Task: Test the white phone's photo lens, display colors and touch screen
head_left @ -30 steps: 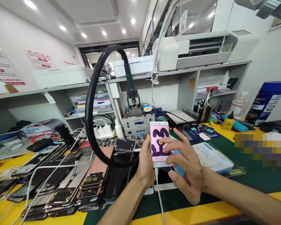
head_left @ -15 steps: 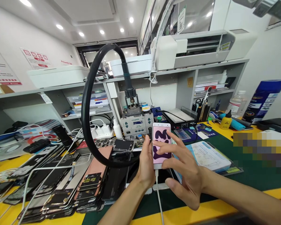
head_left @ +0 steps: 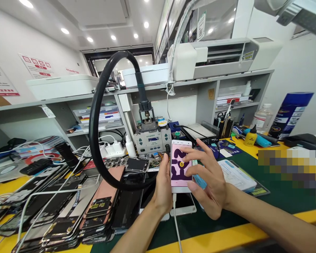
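A white smartphone [head_left: 181,154] stands upright above the bench, its screen lit pink with dark purple strokes. My left hand [head_left: 163,186] grips it along its left edge from behind. A white cable [head_left: 176,221] hangs from its bottom port. My right hand [head_left: 209,179] hovers in front with fingers spread, and its index finger touches the screen near a small yellow dot.
Stacks of phone screens and back covers [head_left: 94,207] fill the left of the green mat [head_left: 279,196]. A black hose loop [head_left: 94,116] rises from a grey rework station [head_left: 152,138]. Another white phone [head_left: 183,205] lies under my hands. Bottles, tools and a blue can [head_left: 289,112] stand at the right.
The phone and both hands rose slightly and shifted. My right index finger traced across the screen, and the purple strokes changed shape. The camera drifted a little.
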A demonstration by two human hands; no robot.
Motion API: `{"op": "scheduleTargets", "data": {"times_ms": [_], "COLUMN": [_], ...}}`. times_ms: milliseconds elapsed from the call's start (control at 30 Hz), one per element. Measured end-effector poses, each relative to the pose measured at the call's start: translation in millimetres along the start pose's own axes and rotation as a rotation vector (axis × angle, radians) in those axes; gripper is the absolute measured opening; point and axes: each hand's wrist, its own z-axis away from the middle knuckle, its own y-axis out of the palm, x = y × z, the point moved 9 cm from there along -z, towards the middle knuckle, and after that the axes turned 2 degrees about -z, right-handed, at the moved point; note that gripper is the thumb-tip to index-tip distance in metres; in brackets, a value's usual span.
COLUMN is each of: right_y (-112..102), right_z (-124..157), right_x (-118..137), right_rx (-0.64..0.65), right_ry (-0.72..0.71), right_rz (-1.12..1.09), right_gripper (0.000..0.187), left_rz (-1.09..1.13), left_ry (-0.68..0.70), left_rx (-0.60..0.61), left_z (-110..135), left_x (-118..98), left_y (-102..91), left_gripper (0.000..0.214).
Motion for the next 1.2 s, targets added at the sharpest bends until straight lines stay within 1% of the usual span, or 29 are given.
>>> {"op": "scheduleTargets", "data": {"times_ms": [133,233,300,367,500,600,700,833,967,1067,1200], "right_y": [3.8,6.0,5.6,2.2,-9.4,-14.3,-11.7,-3.6,-1.8,-7.7,-17.5], "right_z": [-4.0,-7.4,-8.3,-8.4,-7.7,-7.6,-7.4,-5.6,-5.6,-7.3,-7.4], "right_x": [0.6,0.1,0.8,1.1,-4.0,-6.4,-6.5,-7.2,-15.6,-21.7,-25.3], "right_rx": [0.052,0.098,0.110,0.085,-0.030,-0.078,-0.059,0.011,0.054,0.026,-0.055], "right_ry": [-0.020,-0.022,-0.025,-0.019,0.047,0.069,0.061,0.046,0.088,0.108,0.111], "right_rz": [0.000,-0.008,-0.015,-0.023,0.002,0.039,0.047,0.045,0.079,0.092,0.087], "right_gripper": [0.020,0.023,0.025,0.025,0.017,0.014,0.013,0.012,0.014,0.015,0.011], "left_rz": [-0.051,-0.065,-0.078,-0.097,-0.084,-0.045,-0.014,-0.019,-0.022,-0.016,0.002], "left_ry": [0.045,0.034,0.033,0.031,-0.014,-0.047,-0.050,-0.020,-0.040,-0.074,-0.112], "left_rx": [0.038,0.093,0.103,0.071,-0.008,-0.014,0.005,0.014,0.018,0.022,0.031], "left_z": [-0.5,0.2,0.9,1.4,2.1,1.8,1.1,1.4,2.5,1.8,0.4], "left_x": [0.1,2.5,2.5,1.7,2.3,3.5,3.1,0.1,0.9,2.7,3.8], "left_y": [2.0,7.2,8.8,6.5,-0.2,-0.7,1.3,2.8,3.4,2.6,0.4], "left_gripper": [0.052,0.052,0.051,0.050,0.052,0.054,0.057,0.054,0.054,0.056,0.061]}}
